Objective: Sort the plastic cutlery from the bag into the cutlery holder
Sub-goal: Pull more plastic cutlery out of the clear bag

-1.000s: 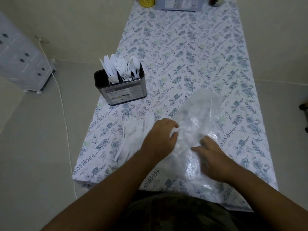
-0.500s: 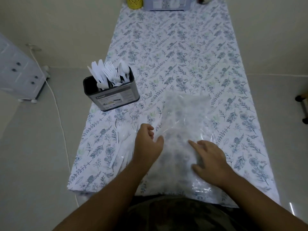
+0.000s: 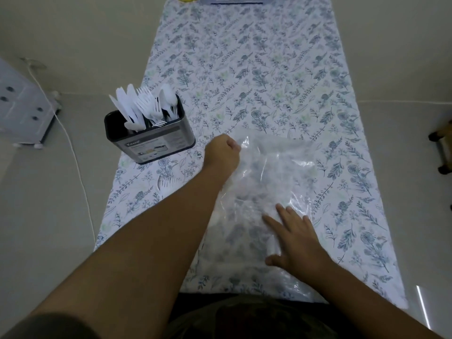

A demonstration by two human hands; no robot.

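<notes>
Head view, the only one supplied. A clear plastic bag [image 3: 271,182] lies flat on the table [image 3: 244,69], over the middle of the near half and running to the near edge; the floral cloth shows through it and I can make out little or nothing inside. The left hand [image 3: 223,155] is curled into a fist at the bag's far left corner; it appears to pinch the film there, though the contact itself is hidden by the knuckles. The right hand [image 3: 299,241] lies flat on the bag near the near edge, fingers straight and spread, pressing and gripping nothing.

The cutlery holder [image 3: 150,140] stands at the left edge of the table, about halfway along; white plastic cutlery [image 3: 146,106] stands upright in it, knives, forks and spoons in separate clusters; a loose fork [image 3: 162,183] lies on the cloth just in front of the holder, partly hidden by the left forearm.

Handling, as a judgement: the bag is very light, limp and slippery, and will slide or crumple unless pinned; a corner or the open mouth is the place to hold. The cutlery is light, stiff and somewhat brittle; take it by the handle.

Writing: the holder's label reads "Kassa"; the smaller print is illegible.
</notes>
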